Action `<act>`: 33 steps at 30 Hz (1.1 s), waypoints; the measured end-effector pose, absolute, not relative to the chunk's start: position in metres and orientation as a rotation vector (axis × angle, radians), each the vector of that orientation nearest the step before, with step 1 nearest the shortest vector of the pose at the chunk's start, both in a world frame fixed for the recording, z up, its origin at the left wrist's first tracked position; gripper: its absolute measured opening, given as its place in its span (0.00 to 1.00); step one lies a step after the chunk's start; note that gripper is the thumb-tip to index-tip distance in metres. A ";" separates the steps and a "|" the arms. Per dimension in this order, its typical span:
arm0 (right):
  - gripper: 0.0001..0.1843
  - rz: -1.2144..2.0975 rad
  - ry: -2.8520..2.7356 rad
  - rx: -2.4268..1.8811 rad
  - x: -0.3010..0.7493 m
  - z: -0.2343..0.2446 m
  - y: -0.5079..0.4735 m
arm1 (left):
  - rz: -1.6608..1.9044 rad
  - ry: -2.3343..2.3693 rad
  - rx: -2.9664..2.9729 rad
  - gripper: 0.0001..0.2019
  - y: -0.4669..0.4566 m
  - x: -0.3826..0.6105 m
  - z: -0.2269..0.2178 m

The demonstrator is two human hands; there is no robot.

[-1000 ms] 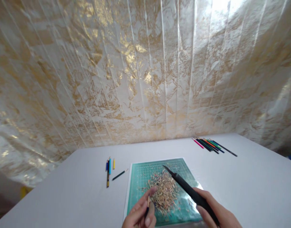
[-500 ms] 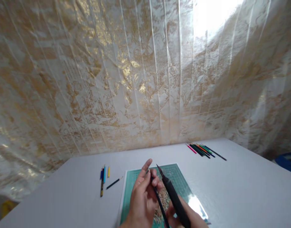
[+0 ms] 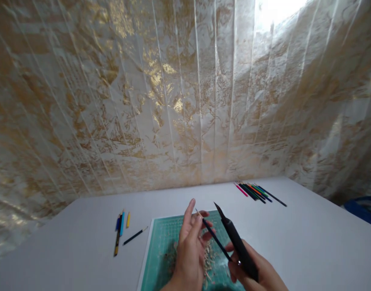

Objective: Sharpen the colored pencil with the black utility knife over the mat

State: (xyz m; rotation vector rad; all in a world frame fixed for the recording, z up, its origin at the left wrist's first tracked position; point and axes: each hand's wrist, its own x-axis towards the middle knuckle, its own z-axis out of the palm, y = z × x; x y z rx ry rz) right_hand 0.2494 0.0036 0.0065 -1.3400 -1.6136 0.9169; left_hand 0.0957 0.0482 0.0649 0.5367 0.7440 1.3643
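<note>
A dark pencil (image 3: pixel 217 241) slants between my hands, its bare-wood, pointed end up beside my left thumb. My left hand (image 3: pixel 190 252) has its thumb against the pencil near that end, the index finger stretched up and the other fingers loosely curled behind. My right hand (image 3: pixel 258 268) is closed round the black handle of a craft knife (image 3: pixel 238 246); the blade points up and left, apart from the pencil. The fingertips of that hand also meet the pencil's lower end. Beneath lies a green cutting mat (image 3: pixel 161 238) with wood shavings (image 3: pixel 209 260) on it.
At left on the white table (image 3: pixel 91 242) lie a short dark pencil (image 3: pixel 135 236), a yellow stub (image 3: pixel 128 220), a blue pencil (image 3: pixel 122 223) and a black-and-gold pencil (image 3: pixel 116 242). Several coloured pencils (image 3: pixel 256 192) lie at the back right. A shiny patterned sheet (image 3: pixel 173 133) hangs behind.
The knife has moved right, away from my left hand. The pencil has tilted further, with its lower end swinging right. My left fingers have loosened. The view has shifted slightly.
</note>
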 end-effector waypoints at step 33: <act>0.16 -0.144 -1.665 -2.381 0.393 0.008 0.141 | 1.245 0.888 1.629 0.21 0.059 0.038 -0.048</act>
